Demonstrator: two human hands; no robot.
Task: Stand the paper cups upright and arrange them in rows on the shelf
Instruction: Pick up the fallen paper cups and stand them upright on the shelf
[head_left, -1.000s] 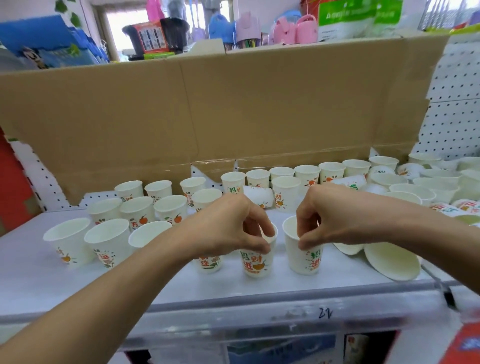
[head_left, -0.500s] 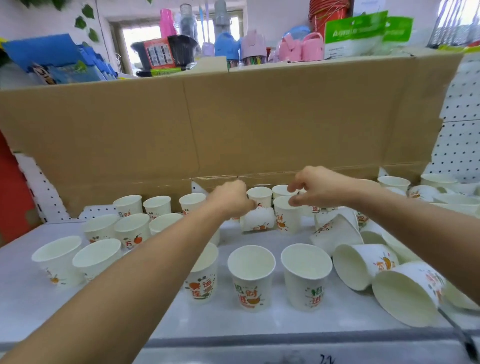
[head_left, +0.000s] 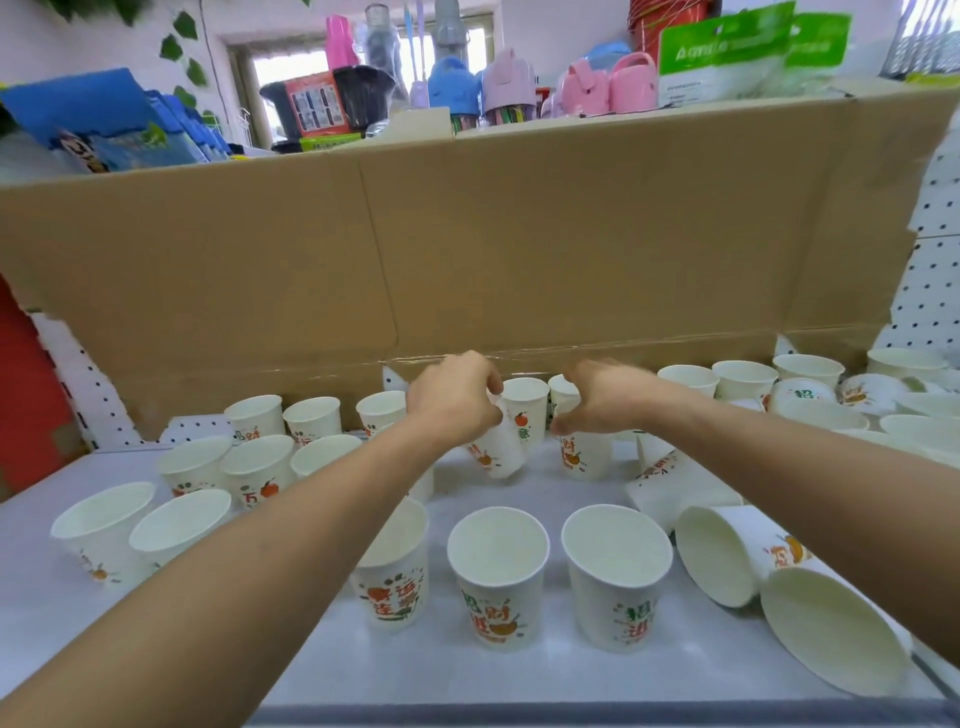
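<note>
left grip (head_left: 457, 402) curled round tilted cup (head_left: 501, 452); right grip (head_left: 605, 400) pinches upright cup (head_left: 584, 460), both just before cardboard (head_left: 467, 249).

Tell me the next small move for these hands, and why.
Probably turn the tilted cup in the left hand upright and set it on the shelf beside the upright cup that the right hand pinches by its rim. The left one leans off vertical, and bare shelf shows there, behind the front row of three.
</note>
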